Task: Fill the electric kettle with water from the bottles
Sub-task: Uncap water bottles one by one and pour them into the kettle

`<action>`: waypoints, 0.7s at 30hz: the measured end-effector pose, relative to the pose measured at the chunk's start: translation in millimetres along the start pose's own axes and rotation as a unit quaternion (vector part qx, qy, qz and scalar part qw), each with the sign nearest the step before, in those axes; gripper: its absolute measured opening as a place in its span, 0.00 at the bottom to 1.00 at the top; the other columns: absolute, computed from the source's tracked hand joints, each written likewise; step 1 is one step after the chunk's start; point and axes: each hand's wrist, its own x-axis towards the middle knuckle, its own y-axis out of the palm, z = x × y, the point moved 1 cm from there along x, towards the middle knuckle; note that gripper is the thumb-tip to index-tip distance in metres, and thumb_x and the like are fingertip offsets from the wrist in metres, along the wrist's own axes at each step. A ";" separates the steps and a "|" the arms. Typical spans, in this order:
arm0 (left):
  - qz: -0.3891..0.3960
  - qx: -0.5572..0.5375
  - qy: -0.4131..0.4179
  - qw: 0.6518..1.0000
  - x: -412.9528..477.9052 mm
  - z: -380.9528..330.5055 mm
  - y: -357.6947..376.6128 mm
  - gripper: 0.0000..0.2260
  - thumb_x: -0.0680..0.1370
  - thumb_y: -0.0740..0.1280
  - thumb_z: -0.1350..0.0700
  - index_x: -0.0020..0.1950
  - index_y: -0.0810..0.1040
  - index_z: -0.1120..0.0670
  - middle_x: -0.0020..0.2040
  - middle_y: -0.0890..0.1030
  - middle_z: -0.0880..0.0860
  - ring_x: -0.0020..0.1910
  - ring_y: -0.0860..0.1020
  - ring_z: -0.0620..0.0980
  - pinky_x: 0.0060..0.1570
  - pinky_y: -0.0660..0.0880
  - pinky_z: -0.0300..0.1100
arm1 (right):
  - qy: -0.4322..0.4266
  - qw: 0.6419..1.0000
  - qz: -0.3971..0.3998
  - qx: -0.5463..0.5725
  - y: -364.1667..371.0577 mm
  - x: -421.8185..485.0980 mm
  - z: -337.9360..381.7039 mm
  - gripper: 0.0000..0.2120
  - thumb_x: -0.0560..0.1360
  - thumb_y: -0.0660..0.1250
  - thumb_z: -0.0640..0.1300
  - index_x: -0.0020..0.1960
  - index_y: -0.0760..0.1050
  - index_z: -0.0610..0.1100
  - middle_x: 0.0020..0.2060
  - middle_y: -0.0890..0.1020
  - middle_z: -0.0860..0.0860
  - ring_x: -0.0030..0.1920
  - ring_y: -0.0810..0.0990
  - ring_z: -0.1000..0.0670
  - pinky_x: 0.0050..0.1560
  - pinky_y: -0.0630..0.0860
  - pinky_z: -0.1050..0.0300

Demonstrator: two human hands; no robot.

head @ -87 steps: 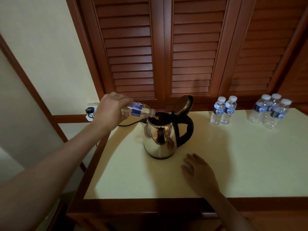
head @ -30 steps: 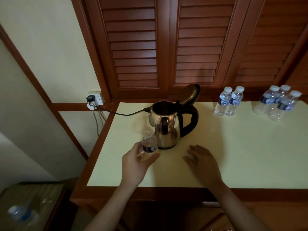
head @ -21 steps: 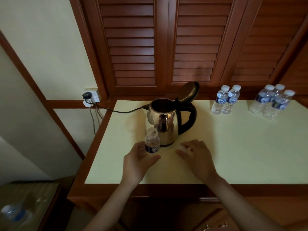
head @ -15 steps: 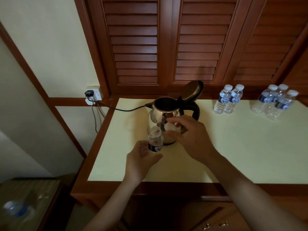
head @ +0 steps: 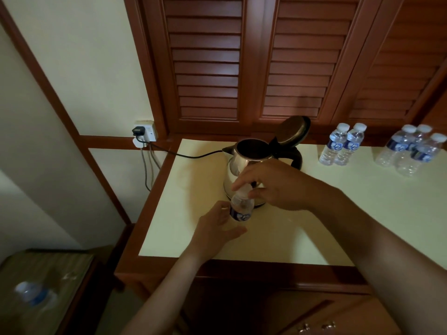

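Low stand [head: 72, 259], near left: a blurred bottle [head: 33, 293] lies on it.
Left hand [head: 215, 229]: near edge of the desk [head: 278, 240], fingers curled round the lower half of the small bottle [head: 240, 207], holding it upright.
Small bottle: stands just in front of the kettle, with the blue label towards me. I cannot read its water level.
Right hand [head: 275, 186]: over the bottle's top, fingertips pinching the white cap [head: 244, 189] at the neck.
Step in hand: working the cap, I judge. I cannot tell whether it is going on or coming off.
Electric kettle [head: 233, 168]: just behind the bottle, lid [head: 292, 130] flipped up and mouth open. Its cord [head: 193, 155] runs left to the wall socket [head: 145, 131]. The inside is dark, so the fill is unreadable.
Far right: a pair of bottles [head: 341, 146] and, further right, three more bottles [head: 411, 151], all upright and capped.
Left to do: by my judgement most of the pouring, since five bottles look untouched.
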 end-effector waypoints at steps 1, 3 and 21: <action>0.004 0.000 0.000 1.000 0.1 0.0 -0.4 0.21 0.70 0.80 0.48 0.57 0.75 0.43 0.55 0.85 0.43 0.57 0.81 0.41 0.54 0.75 0.35 | 0.003 1.000 0.001 -0.008 -1.0 0.9 1.1 0.15 0.75 0.72 0.45 0.61 0.80 0.53 0.52 0.81 0.55 0.49 0.78 0.56 0.50 0.79 0.52; 0.002 0.002 0.002 1.000 -0.6 0.0 0.3 0.21 0.70 0.81 0.49 0.58 0.75 0.44 0.54 0.85 0.42 0.56 0.81 0.38 0.54 0.76 0.34 | 0.017 0.999 -0.011 -0.039 -1.5 1.8 4.5 0.13 0.75 0.71 0.52 0.58 0.79 0.50 0.50 0.79 0.55 0.48 0.77 0.54 0.49 0.78 0.51; 0.013 0.011 -0.003 1.000 4.0 7.4 0.3 0.21 0.71 0.79 0.51 0.58 0.73 0.45 0.55 0.83 0.43 0.56 0.80 0.39 0.52 0.76 0.34 | 0.125 0.980 -0.069 -0.136 21.3 3.7 17.0 0.20 0.77 0.60 0.64 0.50 0.69 0.46 0.41 0.74 0.52 0.40 0.74 0.52 0.37 0.70 0.56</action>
